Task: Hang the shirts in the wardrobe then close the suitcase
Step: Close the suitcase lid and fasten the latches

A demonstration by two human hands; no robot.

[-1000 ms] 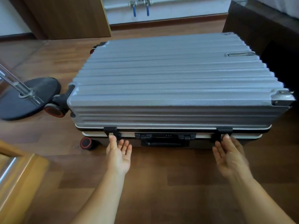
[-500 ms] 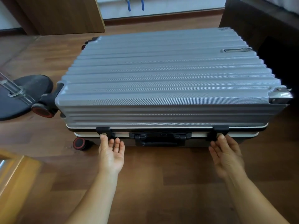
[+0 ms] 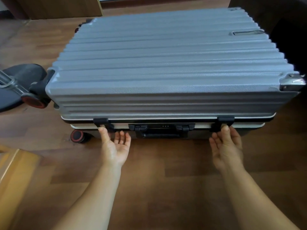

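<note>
Since a second ago both hands have crept forward from just short of the suitcase front to its two black latches, and the view has closed in on the case; nearest, two bare forearms reach up from the bottom edge over the wooden floor (image 3: 149, 188); the left hand (image 3: 115, 146) is palm-up with relaxed, loosely spread fingers, gripping nothing, its thumb tip touching the lower end of the left latch (image 3: 103, 124); the right hand (image 3: 226, 146) is likewise slack and unclenched, fingers fairly straight, one fingertip against the bottom of the right latch (image 3: 224, 123); between the latches sit a black carry handle (image 3: 162, 132) and a small combination lock (image 3: 165, 125); the grey ribbed suitcase (image 3: 166, 72) lies flat on the floor with its lid down on the lower shell, a thin dark seam and pale rim showing along the front; black wheels with red rims (image 3: 78, 136) stick out at its left end; left of them a dark round stand base (image 3: 21, 75) with a metal pole rests on the floor; a yellowish wooden piece (image 3: 15, 171) fills the lower left corner; farther back stands a brown wooden panel (image 3: 58, 7), and dark furniture (image 3: 285, 30) sits to the right
</note>
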